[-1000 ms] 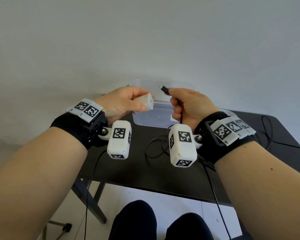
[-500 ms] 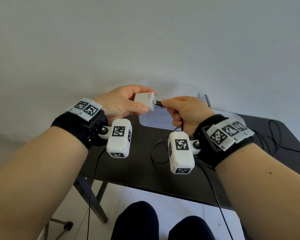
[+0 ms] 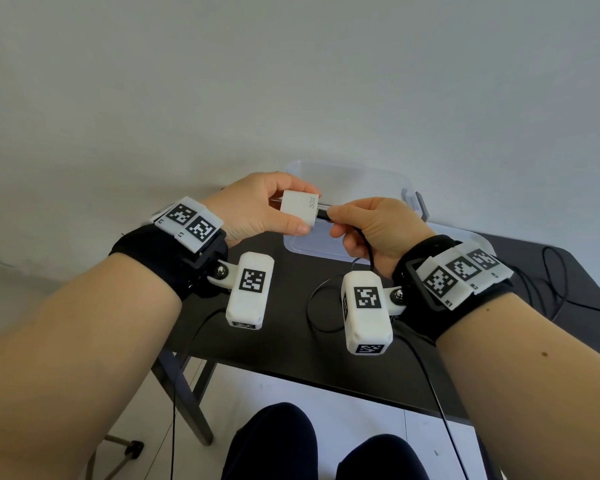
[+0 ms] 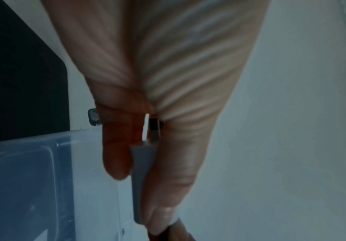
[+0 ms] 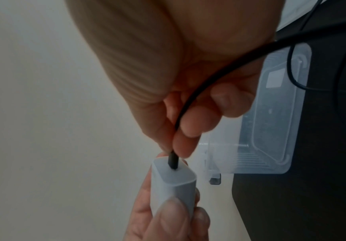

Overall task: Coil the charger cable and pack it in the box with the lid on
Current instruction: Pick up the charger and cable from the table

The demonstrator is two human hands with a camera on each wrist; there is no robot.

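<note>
My left hand (image 3: 288, 216) grips a white charger block (image 3: 299, 211) in the air above the table; the block (image 5: 173, 184) fills the low middle of the right wrist view. My right hand (image 3: 333, 220) pinches the black plug (image 3: 323, 215) of the charger cable (image 3: 312, 303), and the plug (image 5: 172, 160) sits in the block's end face. The cable (image 5: 219, 68) runs back under my right palm and loops loosely on the black table (image 3: 291, 341). A clear plastic box (image 3: 354, 181) stands behind my hands, near the wall.
A grey latch (image 3: 421, 206) shows on the box's right end. A clear lid (image 3: 471, 237) lies on the table right of the box, partly hidden by my right wrist. More thin black cable (image 3: 565, 285) lies at the table's right. My knees (image 3: 278, 441) are below the front edge.
My right hand brought the plug left to the block and pushed it into the end face. Both hands rose slightly and came together.
</note>
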